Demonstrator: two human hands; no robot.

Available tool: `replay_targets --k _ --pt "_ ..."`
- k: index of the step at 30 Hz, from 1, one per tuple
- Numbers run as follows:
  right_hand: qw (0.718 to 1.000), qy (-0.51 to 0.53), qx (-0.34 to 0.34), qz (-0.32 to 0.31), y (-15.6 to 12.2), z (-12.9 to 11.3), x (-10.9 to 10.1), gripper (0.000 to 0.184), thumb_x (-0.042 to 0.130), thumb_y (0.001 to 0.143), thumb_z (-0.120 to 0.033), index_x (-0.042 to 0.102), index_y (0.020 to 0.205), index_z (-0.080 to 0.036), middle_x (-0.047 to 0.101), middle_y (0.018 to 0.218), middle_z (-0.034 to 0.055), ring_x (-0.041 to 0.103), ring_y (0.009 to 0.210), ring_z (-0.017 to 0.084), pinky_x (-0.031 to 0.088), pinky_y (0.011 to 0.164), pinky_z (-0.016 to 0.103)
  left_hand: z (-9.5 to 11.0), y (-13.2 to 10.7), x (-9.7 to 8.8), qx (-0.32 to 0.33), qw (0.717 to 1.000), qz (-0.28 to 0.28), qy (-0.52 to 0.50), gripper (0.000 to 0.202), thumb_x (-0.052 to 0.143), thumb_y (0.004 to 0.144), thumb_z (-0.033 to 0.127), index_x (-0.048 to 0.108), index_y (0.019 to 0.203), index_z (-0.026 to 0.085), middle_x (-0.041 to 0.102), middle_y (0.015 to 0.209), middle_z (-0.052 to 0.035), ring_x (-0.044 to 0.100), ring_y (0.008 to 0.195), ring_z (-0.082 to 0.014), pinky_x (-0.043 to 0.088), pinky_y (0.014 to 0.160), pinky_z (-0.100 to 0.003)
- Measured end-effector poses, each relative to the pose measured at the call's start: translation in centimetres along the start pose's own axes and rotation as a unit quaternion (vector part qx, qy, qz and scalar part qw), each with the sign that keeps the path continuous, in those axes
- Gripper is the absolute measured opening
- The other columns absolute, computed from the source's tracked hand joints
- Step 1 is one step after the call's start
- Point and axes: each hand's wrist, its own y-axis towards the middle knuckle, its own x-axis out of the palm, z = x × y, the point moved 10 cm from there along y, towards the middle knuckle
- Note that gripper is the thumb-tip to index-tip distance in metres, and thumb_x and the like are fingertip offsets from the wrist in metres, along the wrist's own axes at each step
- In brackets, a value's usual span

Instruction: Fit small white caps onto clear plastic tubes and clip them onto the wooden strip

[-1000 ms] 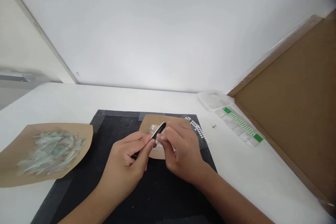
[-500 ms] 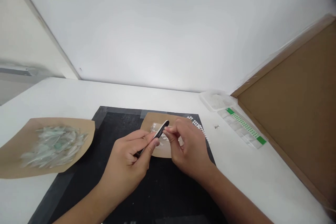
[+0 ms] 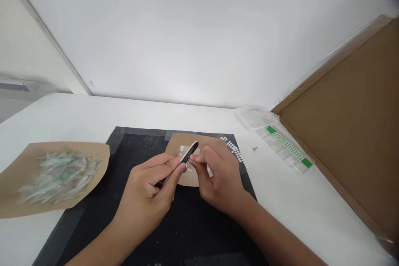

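Between thumb and fingers of my left hand (image 3: 146, 193) is a slim strip (image 3: 190, 152), black on one face with a white edge and a rounded end. It tilts up to the right, its lower part hidden in the hand. My right hand (image 3: 220, 176) is pinched closed against the black face; anything between its fingertips is too small to make out. Under the hands, a brown paper tray (image 3: 174, 140) holds clear plastic and small white bits, partly covered by the fingers. Rows of small white dots (image 3: 232, 149) lie by the tray's right side.
A black mat (image 3: 205, 224) covers the middle of the white table (image 3: 289, 203). At left, another brown tray (image 3: 104, 153) holds many clear packets (image 3: 62, 174). To the right are small metal pieces (image 3: 255, 149), a green-labelled clear case (image 3: 285, 147), a translucent container (image 3: 254, 117) and a cardboard panel (image 3: 343, 120).
My right fingertips have moved slightly down and left along the strip, closer to my left thumb. The left hand keeps its grip, and the view has shifted a little.
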Motion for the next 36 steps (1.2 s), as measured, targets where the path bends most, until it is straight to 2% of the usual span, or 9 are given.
replay_targets --k 3,7,11,18,22,26,29,33,36 --pt "1.0 -0.006 0.006 0.025 0.0 0.0 -0.4 0.029 0.056 0.098 -0.013 0.041 0.075 -0.022 0.045 0.067 -0.0025 0.041 0.063 0.014 0.029 0.062 0.031 -0.3 0.0 0.0 -0.007 1.0 -0.003 -0.004 0.038 0.062 0.1 0.023 0.065 0.062 0.017 0.055 0.062 0.0026 0.053 0.052 -0.008 0.039 0.05 -0.022" --pt "1.0 -0.001 -0.021 -0.017 -0.1 -0.5 0.5 0.027 0.056 0.098 -0.014 0.042 0.076 -0.022 0.045 0.068 -0.0028 0.041 0.062 0.014 0.028 0.063 0.032 -0.3 0.1 0.0 0.0 1.0 -0.001 -0.008 0.037 0.062 0.1 0.022 0.068 0.064 0.017 0.056 0.061 0.0029 0.053 0.051 -0.0074 0.038 0.048 -0.021" --pt "1.0 -0.007 -0.01 0.017 0.0 -0.1 -0.3 0.028 0.056 0.098 -0.013 0.043 0.076 -0.022 0.044 0.067 -0.0028 0.041 0.062 0.014 0.029 0.063 0.031 0.0 0.0 -0.2 0.001 1.0 0.005 -0.004 0.037 0.062 0.1 0.022 0.066 0.064 0.017 0.057 0.064 0.0025 0.053 0.051 -0.0073 0.039 0.049 -0.021" --pt "1.0 -0.005 -0.001 0.02 0.2 0.6 -0.7 0.029 0.055 0.099 -0.013 0.043 0.075 -0.022 0.042 0.067 -0.0033 0.04 0.061 0.014 0.028 0.062 0.031 0.2 -0.2 0.1 0.005 1.0 -0.001 -0.004 0.042 0.061 0.101 0.022 0.063 0.059 0.017 0.055 0.062 0.0025 0.052 0.05 -0.0074 0.038 0.048 -0.023" --pt "1.0 0.005 -0.025 -0.008 0.1 0.1 -0.1 0.026 0.055 0.098 -0.013 0.044 0.077 -0.022 0.045 0.068 -0.0031 0.042 0.063 0.014 0.029 0.063 0.031 0.1 -0.1 0.1 0.007 1.0 0.0 -0.009 0.038 0.061 0.101 0.023 0.066 0.063 0.018 0.057 0.064 0.002 0.054 0.051 -0.0076 0.039 0.048 -0.022" --pt "1.0 -0.015 0.005 0.027 0.1 0.1 -0.8 0.03 0.054 0.099 -0.013 0.04 0.074 -0.022 0.042 0.067 -0.003 0.04 0.062 0.014 0.027 0.062 0.031 0.0 -0.2 0.2 0.006 1.0 -0.004 -0.002 0.039 0.061 0.101 0.023 0.065 0.062 0.018 0.056 0.062 0.0023 0.053 0.05 -0.0078 0.039 0.047 -0.022" --pt "1.0 -0.013 -0.003 0.001 0.1 -0.3 -0.4 0.029 0.053 0.099 -0.013 0.039 0.075 -0.022 0.044 0.068 -0.0025 0.041 0.064 0.014 0.028 0.063 0.032 -0.1 -0.3 0.4 0.001 1.0 -0.006 0.0 0.037 0.06 0.101 0.023 0.067 0.065 0.018 0.057 0.062 0.0026 0.053 0.048 -0.0077 0.039 0.046 -0.021" --pt "1.0 -0.025 0.011 0.012 0.1 0.1 -0.6 0.03 0.052 0.099 -0.013 0.04 0.074 -0.022 0.043 0.067 -0.0027 0.04 0.063 0.014 0.028 0.062 0.032 -0.3 -0.3 0.5 -0.004 1.0 -0.007 0.006 0.04 0.06 0.101 0.025 0.065 0.062 0.018 0.057 0.062 0.0019 0.054 0.05 -0.0084 0.04 0.048 -0.021" --pt "0.999 -0.023 -0.007 -0.03 -0.2 -0.2 0.2 0.026 0.052 0.099 -0.014 0.044 0.076 -0.022 0.049 0.07 -0.0016 0.043 0.064 0.015 0.03 0.064 0.033 -0.4 -0.2 0.6 -0.001 1.0 -0.011 0.007 0.037 0.06 0.101 0.025 0.067 0.066 0.018 0.058 0.063 0.002 0.054 0.05 -0.0083 0.039 0.048 -0.021"
